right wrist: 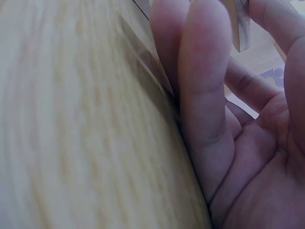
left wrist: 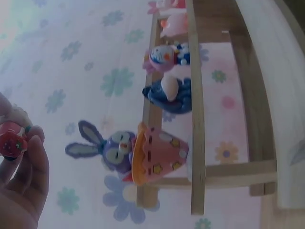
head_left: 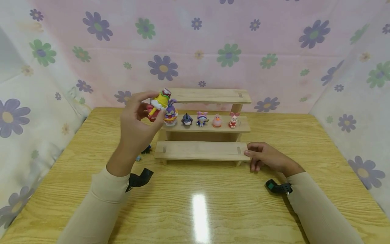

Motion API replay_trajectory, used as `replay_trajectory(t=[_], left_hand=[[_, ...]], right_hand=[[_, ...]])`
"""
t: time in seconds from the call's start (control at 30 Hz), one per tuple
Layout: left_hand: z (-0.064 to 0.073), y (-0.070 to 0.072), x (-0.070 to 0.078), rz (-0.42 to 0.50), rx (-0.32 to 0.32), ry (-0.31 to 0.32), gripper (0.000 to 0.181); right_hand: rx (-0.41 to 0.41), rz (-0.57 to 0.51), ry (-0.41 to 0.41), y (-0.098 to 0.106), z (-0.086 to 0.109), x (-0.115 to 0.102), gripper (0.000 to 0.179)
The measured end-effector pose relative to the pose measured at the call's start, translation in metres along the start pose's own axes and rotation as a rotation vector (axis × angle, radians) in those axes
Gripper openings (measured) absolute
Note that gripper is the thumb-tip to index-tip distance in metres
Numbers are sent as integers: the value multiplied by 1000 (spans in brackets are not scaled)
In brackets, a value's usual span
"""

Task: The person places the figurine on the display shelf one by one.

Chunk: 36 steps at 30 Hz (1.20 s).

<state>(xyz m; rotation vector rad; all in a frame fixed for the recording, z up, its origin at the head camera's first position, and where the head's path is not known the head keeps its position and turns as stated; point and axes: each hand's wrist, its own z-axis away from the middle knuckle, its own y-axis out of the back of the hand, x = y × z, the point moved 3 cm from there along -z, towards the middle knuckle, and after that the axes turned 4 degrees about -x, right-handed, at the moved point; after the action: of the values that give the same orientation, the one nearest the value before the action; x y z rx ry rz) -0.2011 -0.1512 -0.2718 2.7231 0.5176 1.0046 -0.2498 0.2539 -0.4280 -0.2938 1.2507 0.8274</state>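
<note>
My left hand [head_left: 135, 120] is raised at the left end of a three-step wooden display shelf [head_left: 202, 149]. Its thumb and fingers pinch a small toy figurine [head_left: 160, 100] in yellow, white and red, which overlaps the shelf's upper left in the head view. Just behind it, a purple rabbit figurine [left wrist: 162, 155] in a pink and orange cup stands on the middle step. My right hand [head_left: 269, 157] grips the right end of the lowest step, thumb at the edge. In the right wrist view its fingers [right wrist: 205, 71] lie close along the tabletop.
Along the middle step stand a dark blue figurine [head_left: 187, 120], a blue one with a pink hat [head_left: 202, 119], a pink duck-like one [head_left: 217, 121] and a pink-eared one in red [head_left: 233, 120]. Small dark [head_left: 147, 149] and blue [head_left: 138, 158] items lie left of the shelf, partly hidden by my wrist.
</note>
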Motion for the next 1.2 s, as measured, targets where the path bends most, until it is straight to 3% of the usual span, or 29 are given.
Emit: replay_trajectory(t=[0.27, 0.37, 0.57, 0.73, 0.9, 1.2], left_hand=[[8, -20, 8, 18, -109, -50, 43], [11, -28, 8, 67, -144, -8, 43], [21, -44, 10, 213, -243, 160, 43], [26, -52, 10, 300, -274, 251, 43], [30, -64, 7, 370, -320, 284, 43], [38, -79, 1, 382, -365, 308, 31]], right_hand=[[13, 8, -8, -1, 1, 0, 31], [13, 13, -8, -1, 1, -1, 31], [14, 16, -9, 0, 0, -1, 33], [13, 16, -11, 1, -1, -1, 35], [19, 13, -19, 1, -1, 0, 37], [21, 24, -23, 1, -1, 1, 36]])
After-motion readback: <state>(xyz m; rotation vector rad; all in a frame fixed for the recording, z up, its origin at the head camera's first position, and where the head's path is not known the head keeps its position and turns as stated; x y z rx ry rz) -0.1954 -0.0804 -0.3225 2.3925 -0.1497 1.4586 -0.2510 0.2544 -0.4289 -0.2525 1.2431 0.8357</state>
